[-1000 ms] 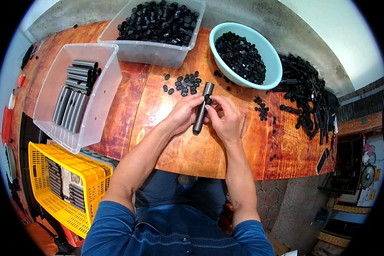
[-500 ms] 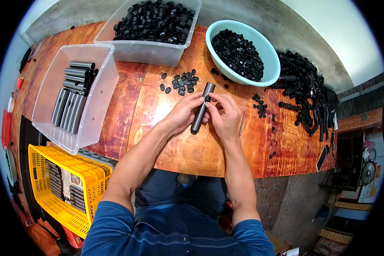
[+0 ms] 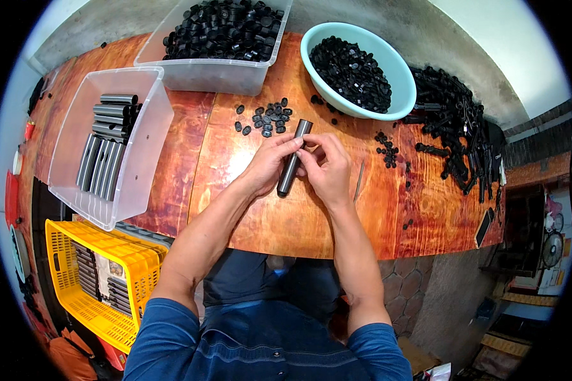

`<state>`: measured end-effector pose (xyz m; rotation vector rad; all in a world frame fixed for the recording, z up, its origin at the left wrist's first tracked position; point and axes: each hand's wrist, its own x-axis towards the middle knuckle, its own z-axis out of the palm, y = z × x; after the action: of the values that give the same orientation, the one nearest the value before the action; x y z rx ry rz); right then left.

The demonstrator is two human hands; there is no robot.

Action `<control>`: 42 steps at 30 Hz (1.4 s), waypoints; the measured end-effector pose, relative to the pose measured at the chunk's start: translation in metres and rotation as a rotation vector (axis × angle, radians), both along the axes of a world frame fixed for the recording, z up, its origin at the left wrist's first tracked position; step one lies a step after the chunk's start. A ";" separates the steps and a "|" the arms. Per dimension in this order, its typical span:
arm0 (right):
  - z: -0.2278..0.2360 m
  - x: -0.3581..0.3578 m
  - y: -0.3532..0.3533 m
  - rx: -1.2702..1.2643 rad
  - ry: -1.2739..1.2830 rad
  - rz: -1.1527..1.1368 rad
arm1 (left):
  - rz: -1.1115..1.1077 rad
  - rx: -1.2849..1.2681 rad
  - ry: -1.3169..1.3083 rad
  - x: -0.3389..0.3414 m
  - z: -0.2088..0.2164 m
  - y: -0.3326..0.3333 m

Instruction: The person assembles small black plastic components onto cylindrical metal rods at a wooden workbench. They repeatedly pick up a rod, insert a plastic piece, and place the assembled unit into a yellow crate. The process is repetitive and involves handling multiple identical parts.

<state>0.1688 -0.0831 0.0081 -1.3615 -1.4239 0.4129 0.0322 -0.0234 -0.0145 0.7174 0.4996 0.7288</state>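
A dark metal tube [image 3: 290, 173] slants just above the front of a wooden table [image 3: 260, 228], held between two bare hands. The left hand [image 3: 267, 162] closes thumb and fingers around its side; the right hand [image 3: 327, 168] pinches its upper half, thumb and bent forefinger against it. Beyond lie small black oval pieces [image 3: 267, 119]. Farther out: left, a clear tub [image 3: 151, 159] of tubes; right, a pale-blue bowl [image 3: 399, 79].

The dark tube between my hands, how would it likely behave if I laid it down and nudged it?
The dark tube would probably roll, since its side looks round. It's likely stiff: it runs straight between the left hand and right hand. Its smooth sheen suggests it could be slightly slippery.
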 end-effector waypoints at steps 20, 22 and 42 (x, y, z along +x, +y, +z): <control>-0.002 0.006 0.009 -0.236 0.773 0.143 | -0.039 0.001 0.007 0.000 0.002 -0.008; -0.003 0.011 0.008 -0.280 0.782 0.197 | -0.102 0.043 -0.007 0.000 0.000 -0.010; 0.002 0.017 0.006 -0.226 0.888 0.149 | -0.191 0.160 0.099 -0.001 0.003 -0.004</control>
<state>0.1861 -0.0774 0.0098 -1.0237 -0.7416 1.1387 0.0312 -0.0270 -0.0111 0.9414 0.4587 0.5597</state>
